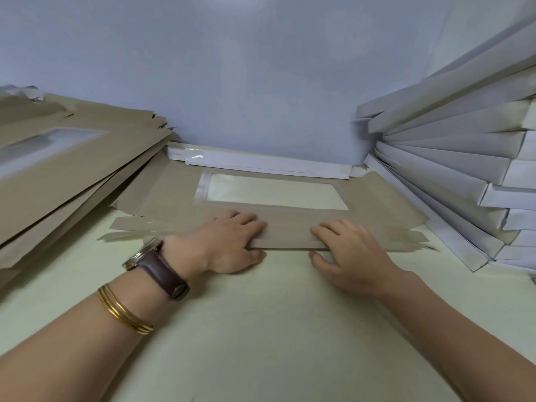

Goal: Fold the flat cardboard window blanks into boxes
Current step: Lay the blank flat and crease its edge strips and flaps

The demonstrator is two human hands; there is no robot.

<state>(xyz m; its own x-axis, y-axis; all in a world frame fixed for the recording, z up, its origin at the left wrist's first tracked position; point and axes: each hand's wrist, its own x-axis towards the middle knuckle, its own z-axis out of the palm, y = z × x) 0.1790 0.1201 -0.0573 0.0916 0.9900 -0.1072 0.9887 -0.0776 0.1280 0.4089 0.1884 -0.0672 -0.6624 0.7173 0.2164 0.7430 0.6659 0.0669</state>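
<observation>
While our left hand (229,242) and right hand (351,250) press straight fingers (249,224) on the near flap (287,236) of the blank (162,198), seemingly creasing it, the rest beyond our fingertips lies flat. Folded boxes (452,158) pile right of them, unfolded blanks (87,169) left.

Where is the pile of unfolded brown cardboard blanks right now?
In the head view, the pile of flat blanks lies on the left side of the table, just left of the blank that the left hand presses.
</observation>
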